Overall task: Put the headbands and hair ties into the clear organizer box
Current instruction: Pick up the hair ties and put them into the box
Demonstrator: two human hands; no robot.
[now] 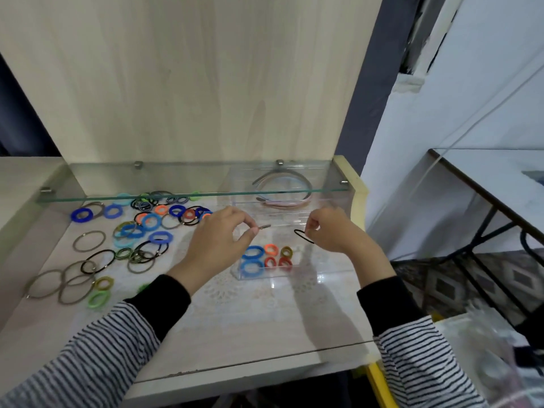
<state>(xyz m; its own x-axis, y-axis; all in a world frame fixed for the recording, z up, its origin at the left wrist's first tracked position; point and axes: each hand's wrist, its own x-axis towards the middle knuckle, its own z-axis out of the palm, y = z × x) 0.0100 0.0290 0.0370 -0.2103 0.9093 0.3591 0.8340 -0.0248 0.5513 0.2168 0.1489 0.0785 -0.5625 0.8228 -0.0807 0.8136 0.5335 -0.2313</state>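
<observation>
A clear organizer box [309, 273] stands on the table under my hands. Its near compartments hold blue [252, 260], orange and olive hair ties. Headbands [282, 184] lie in its far part, seen through the glass shelf. My left hand [219, 245] pinches a thin grey hair tie [264, 227] at its metal end above the box. My right hand [332, 228] pinches a thin black hair tie [302, 235] over the box's right side. Many loose hair ties [141, 228] in blue, orange, green, black and grey cover the table to the left.
A glass shelf [191, 195] runs low across the back, just above the far ties and headbands. A wooden panel [191, 83] rises behind. The table's right edge [357, 187] is close to the box. A dark metal-legged table [485, 184] stands at the right.
</observation>
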